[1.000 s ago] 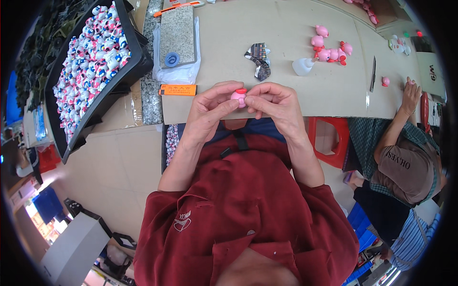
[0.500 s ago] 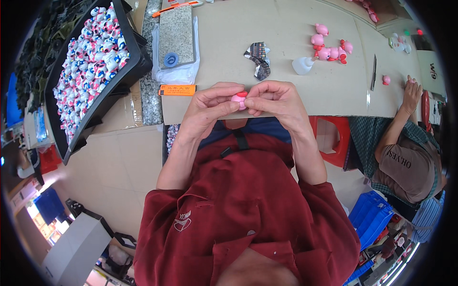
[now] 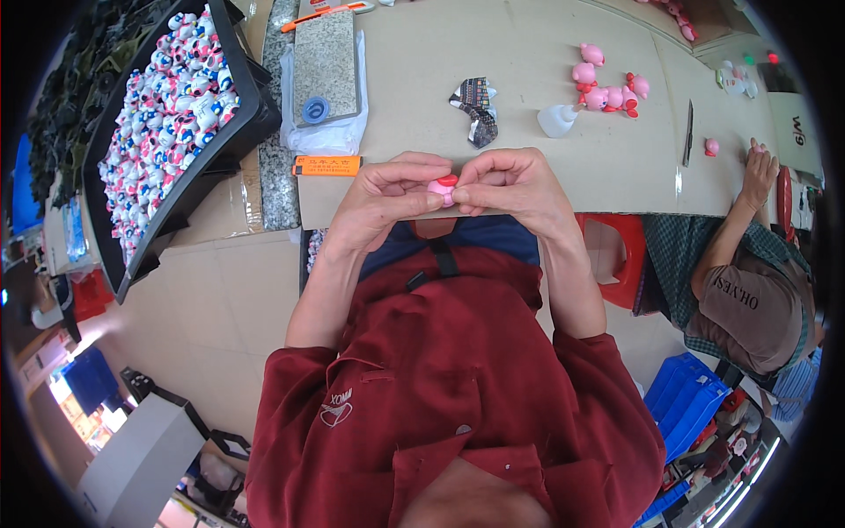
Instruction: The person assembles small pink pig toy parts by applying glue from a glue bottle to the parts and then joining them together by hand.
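Observation:
A small pink figurine with a red part (image 3: pixel 442 187) is pinched between both my hands, just above the table's near edge. My left hand (image 3: pixel 393 192) grips it from the left with thumb and fingers. From the other side my right hand (image 3: pixel 509 183) closes thumb and forefinger on it. My fingers cover part of its surface. Several similar pink and red figurines (image 3: pixel 607 97) lie grouped on the table to the right. A small white squeeze bottle (image 3: pixel 556 121) rests beside them.
At left stands a black bin (image 3: pixel 251 110) of white, pink and blue figurines. An orange box (image 3: pixel 327 165), a stone slab (image 3: pixel 324 66) with a blue cap (image 3: pixel 315 110), and a crumpled dark wrapper (image 3: pixel 480 110) lie on the table. Right: a thin blade (image 3: pixel 689 132) and a co-worker's hand (image 3: pixel 759 176).
The pink figurine has turned slightly in my fingers, and its red part shows a little more broadly. Both hands stay nearly in place.

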The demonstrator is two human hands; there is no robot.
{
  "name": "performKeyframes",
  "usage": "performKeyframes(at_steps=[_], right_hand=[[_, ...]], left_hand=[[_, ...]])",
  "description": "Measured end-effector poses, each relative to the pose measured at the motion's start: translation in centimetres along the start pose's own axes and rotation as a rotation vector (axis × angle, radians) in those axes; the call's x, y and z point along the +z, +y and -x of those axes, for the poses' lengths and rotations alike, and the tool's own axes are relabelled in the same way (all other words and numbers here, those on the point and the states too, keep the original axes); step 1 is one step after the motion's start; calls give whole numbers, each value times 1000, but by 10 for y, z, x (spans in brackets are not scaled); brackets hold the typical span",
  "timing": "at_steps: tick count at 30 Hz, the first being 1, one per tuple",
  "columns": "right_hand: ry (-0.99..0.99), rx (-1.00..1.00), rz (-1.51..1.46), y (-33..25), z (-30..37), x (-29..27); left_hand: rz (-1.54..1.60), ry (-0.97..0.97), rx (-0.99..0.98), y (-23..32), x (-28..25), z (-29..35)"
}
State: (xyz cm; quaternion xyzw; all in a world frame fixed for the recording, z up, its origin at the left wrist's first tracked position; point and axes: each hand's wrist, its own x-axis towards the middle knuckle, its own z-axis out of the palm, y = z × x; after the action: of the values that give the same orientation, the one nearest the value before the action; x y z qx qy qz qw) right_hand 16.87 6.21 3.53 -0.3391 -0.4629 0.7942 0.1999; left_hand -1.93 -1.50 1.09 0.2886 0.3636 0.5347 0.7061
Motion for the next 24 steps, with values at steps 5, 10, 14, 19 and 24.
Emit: performKeyframes(at_steps=[5, 10, 14, 19, 24], right_hand=[[-27, -16, 10, -1, 0, -1], [-46, -21, 4, -1, -1, -1], [-42, -9, 17, -4, -2, -1], [-44, -7, 33, -4, -2, -1], [-47, 4, 8, -5, -2, -1]], left_hand=[[4, -6, -6, 0, -1, 0], [-12, -13, -21, 0, -3, -1], [-2, -5, -42, 2, -2, -1], [12, -3, -56, 3, -1, -2], [15, -1, -58, 3, -1, -1]])
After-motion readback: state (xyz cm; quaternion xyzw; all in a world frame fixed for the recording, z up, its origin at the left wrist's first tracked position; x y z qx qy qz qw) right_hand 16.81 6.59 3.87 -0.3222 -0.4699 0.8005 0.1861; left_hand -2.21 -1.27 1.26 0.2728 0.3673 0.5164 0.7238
